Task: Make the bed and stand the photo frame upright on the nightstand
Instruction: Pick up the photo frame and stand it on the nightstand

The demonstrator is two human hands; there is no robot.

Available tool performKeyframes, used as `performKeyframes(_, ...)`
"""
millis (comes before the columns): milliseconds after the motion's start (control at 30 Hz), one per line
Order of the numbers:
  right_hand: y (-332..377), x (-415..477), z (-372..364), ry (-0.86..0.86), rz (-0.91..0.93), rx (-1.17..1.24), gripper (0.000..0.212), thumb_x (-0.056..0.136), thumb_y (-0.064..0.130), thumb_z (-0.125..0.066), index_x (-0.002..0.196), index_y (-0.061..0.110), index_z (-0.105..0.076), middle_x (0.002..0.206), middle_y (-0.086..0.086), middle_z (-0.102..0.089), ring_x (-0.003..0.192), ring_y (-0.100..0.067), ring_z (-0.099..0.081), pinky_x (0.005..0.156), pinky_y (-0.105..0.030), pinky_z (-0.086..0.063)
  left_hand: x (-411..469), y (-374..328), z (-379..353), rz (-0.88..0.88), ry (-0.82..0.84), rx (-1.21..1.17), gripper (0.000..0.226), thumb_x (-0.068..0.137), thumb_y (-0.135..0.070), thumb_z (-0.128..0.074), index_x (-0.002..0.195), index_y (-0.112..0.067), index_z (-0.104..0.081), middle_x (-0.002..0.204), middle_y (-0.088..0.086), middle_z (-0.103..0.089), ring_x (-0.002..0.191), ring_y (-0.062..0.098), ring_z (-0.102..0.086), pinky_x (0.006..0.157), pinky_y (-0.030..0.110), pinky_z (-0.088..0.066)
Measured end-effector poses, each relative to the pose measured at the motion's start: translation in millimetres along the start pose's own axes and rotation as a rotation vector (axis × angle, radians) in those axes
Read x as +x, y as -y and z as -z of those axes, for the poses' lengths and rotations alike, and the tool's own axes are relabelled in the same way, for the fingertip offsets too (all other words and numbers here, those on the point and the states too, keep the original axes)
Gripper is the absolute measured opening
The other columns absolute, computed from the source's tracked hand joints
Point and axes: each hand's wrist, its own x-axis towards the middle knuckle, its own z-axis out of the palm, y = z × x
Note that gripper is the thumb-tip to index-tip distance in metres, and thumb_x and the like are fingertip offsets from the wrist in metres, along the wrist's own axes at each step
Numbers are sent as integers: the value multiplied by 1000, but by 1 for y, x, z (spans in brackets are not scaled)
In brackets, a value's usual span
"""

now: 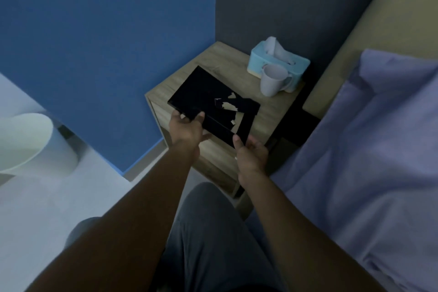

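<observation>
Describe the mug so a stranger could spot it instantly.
Find the wooden nightstand in the corner between the blue wall and the bed. At its back right stands a pale blue tissue box; the mug stands upright against its front, a plain pale handled cup.

2 bare forearms reach in from the near edge, no sleeves showing. The left hand (pixel 187 131) and right hand (pixel 251 157) wear no gloves, rings or watch. Grey trousers (pixel 211 232) cover the legs.

Matt wood-grain nightstand (pixel 227 59), matt black photo frame (pixel 196 90), smooth possibly plastic tissue box (pixel 260 60), soft cloth bedsheet (pixel 355 161)
</observation>
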Motion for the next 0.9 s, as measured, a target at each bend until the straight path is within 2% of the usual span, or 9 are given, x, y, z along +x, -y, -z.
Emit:
performKeyframes(67,0,-1,1,-18,81,-52,49,84,19,-80,128,11,-60,119,-10,-67,105,-20,-65,80,-22,-57,1,-3,1,-33,6,17,30,95,-3,-61,120,-16,-51,115,12,-68,98,31,-70,67,45,-63)
performKeyframes(133,5,1,6,-74,269,-183,46,82,16,-80,123,16,-60,119,-6,-62,106,-21,-63,71,-14,-54,5,-8,5,-93,20,91,28,95,-5,-61,118,-20,-54,114,14,-66,96,32,-71,66,42,-64)
performKeyframes(200,18,4,11,-74,493,-347,43,84,13,-75,123,21,-58,120,4,-54,115,-18,-55,87,-28,-55,10,-14,9,-127,41,146,30,95,-7,-63,119,-22,-56,113,15,-66,96,31,-71,69,45,-63)
performKeyframes(300,44,13,11,80,750,-593,43,87,14,-69,128,23,-55,126,3,-51,123,-13,-45,105,-42,-45,14,-23,11,-128,58,136,26,94,-5,-63,112,-23,-58,111,15,-67,97,29,-70,73,47,-63)
performKeyframes(367,59,24,9,193,881,-708,48,88,17,-68,132,24,-51,129,0,-50,126,-17,-45,107,-48,-43,18,-29,10,-132,86,116,23,94,-4,-63,110,-21,-58,110,14,-68,98,28,-70,74,47,-63)
performKeyframes(433,69,37,5,235,1011,-801,47,89,22,-67,133,24,-50,130,-1,-50,127,-20,-48,105,-52,-44,20,-34,8,-147,120,113,22,94,-4,-63,111,-18,-58,110,15,-69,98,27,-71,74,47,-63)
performKeyframes(567,77,58,2,152,1253,-951,34,90,26,-66,124,19,-63,124,-2,-59,121,-23,-53,98,-47,-44,24,-42,6,-168,175,120,26,96,-5,-60,118,-18,-55,109,15,-67,96,26,-71,73,43,-63)
performKeyframes(767,72,68,1,116,1385,-947,29,88,28,-71,116,20,-72,115,-4,-63,110,-25,-59,92,-46,-46,35,-49,10,-216,197,206,31,96,-5,-61,124,-16,-54,109,13,-66,97,25,-69,73,43,-63)
performKeyframes(900,74,64,-2,40,1423,-942,28,83,29,-73,112,26,-75,108,-3,-64,101,-24,-58,87,-44,-45,40,-50,9,-260,183,244,31,96,-7,-61,121,-23,-55,106,8,-68,97,22,-70,77,47,-62)
